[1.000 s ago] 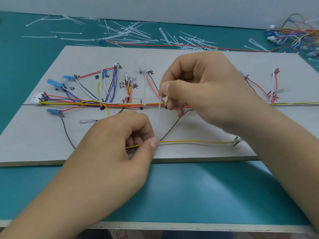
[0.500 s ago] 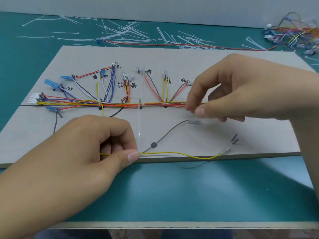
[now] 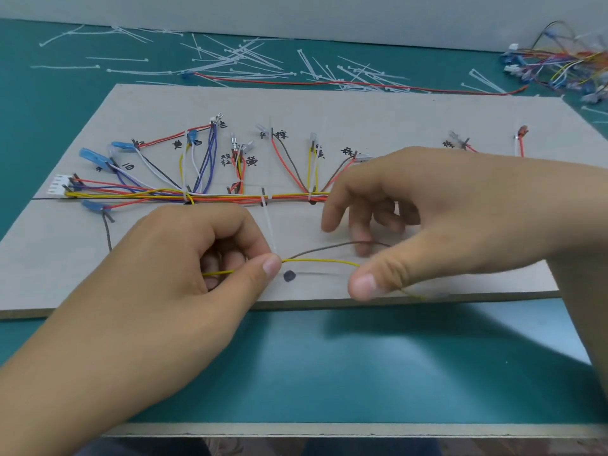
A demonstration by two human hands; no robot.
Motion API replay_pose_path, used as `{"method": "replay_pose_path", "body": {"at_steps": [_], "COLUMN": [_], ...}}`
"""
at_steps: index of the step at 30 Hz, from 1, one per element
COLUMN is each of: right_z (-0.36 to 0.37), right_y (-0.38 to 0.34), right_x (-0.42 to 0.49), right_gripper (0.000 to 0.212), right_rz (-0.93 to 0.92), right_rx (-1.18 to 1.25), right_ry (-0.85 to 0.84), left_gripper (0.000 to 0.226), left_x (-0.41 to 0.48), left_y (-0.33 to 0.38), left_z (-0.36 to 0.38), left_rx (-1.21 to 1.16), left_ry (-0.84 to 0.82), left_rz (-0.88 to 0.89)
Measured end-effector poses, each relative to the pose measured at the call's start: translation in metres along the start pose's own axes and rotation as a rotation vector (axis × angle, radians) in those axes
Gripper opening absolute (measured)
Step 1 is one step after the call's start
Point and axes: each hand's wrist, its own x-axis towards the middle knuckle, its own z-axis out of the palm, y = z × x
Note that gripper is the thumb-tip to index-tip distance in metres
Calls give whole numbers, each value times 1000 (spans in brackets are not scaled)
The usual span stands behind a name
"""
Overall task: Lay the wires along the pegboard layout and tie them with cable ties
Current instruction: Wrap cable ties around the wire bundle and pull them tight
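Left thumb tip and forefinger [image 3: 270, 267] are closed in a pinch on the yellow wire [image 3: 316, 260]; the other fingers of the left hand [image 3: 184, 274] are curled under, over the near part of the board [image 3: 362, 106]. From the pinch the yellow wire arcs rightward just above the board, passes behind the right thumb [image 3: 362, 284] and ends near the board's front edge. Right hand [image 3: 427, 218] is motion-blurred, with fingers spread and loosely extended downward and nothing clamped; whether the thumb touches the yellow wire cannot be told. A brown wire [image 3: 329, 248] rises from beside the pinch and runs under the right fingers. A white cable tie [image 3: 269, 225] hangs its tail from the main bundle [image 3: 230, 197] down to the left forefinger. A dark round mark [image 3: 289, 275] sits on the board just below the yellow wire. The bundle lies along the drawn centre line, tied at several points, with branches fanning up to handwritten labels. At its left end sits a white connector [image 3: 59, 185], with blue terminals [image 3: 93, 156] above it. The board rests on a teal mat [image 3: 329, 357]. Behind the board, loose cable ties [image 3: 237, 57] are scattered on the mat, a red wire [image 3: 329, 82] lies across them, and a heap of spare wires [image 3: 566, 64] lies at far right.
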Motion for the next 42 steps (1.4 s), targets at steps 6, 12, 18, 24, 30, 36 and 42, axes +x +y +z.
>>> {"method": "replay_pose_path", "body": {"at_steps": [6, 12, 18, 24, 30, 36, 42], "right_z": [-7, -14, -22, -34, -38, -32, -32], "right_y": [4, 10, 21, 25, 28, 26, 19], "right_x": [-5, -10, -16, -25, -34, -36, -38], "right_gripper": [12, 20, 16, 4, 16, 11, 19], "right_rz": [-7, -17, 68, 116, 205, 262, 318], "right_rx": [-42, 281, 419, 188, 158, 171, 79], "right_ry": [33, -45, -144, -69, -53, -50, -77], "left_gripper": [23, 22, 20, 21, 16, 12, 12], "left_x": [3, 7, 6, 7, 10, 13, 12], "left_y": [3, -5, -3, 8, 15, 4, -2], "left_z": [2, 5, 3, 1, 0, -1, 0], "left_rx": [-21, -86, -30, 32, 141, 122, 128], "left_ry": [0, -39, -76, -76, -61, -76, -89], "left_rz": [13, 12, 27, 42, 109, 138, 155]}}
